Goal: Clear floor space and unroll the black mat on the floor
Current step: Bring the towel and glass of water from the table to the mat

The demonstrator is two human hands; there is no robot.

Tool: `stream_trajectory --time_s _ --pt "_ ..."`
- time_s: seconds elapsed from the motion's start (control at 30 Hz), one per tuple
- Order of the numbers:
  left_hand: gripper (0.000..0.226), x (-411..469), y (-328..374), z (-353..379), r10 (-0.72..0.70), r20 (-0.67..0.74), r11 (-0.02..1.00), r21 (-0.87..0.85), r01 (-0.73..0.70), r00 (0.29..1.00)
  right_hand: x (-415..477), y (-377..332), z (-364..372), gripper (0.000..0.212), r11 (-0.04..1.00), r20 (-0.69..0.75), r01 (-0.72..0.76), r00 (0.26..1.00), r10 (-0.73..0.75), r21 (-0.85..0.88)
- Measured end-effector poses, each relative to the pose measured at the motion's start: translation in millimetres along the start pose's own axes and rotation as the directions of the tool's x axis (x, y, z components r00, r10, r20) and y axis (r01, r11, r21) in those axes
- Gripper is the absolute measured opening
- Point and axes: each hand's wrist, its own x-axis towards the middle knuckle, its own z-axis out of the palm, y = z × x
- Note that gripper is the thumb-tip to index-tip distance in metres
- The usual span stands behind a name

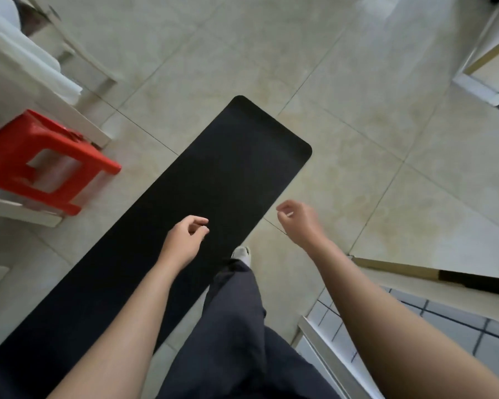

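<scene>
Legible text: none. No label, brand, number or sign can be read on the mat (213, 182), the stool (9, 156) or the floor (357, 174).
</scene>
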Motion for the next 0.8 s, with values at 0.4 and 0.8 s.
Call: stream_trajectory --time_s 0.4,0.8 --pt "0.021 129.1 277.9 66.2 0.279 0.124 0.948 0.12 -0.294 0.952 126.7 1.9 -224.8 0.022 0.999 -0.139 0.029 0.99 -0.024 0.037" --pt "0.026 268.1 532.5 176.5 0.388 0.04 0.912 0.13 -0.39 0.921 343.7 31.3 -448.5 0.018 0.993 -0.201 0.119 0.973 -0.113 0.019"
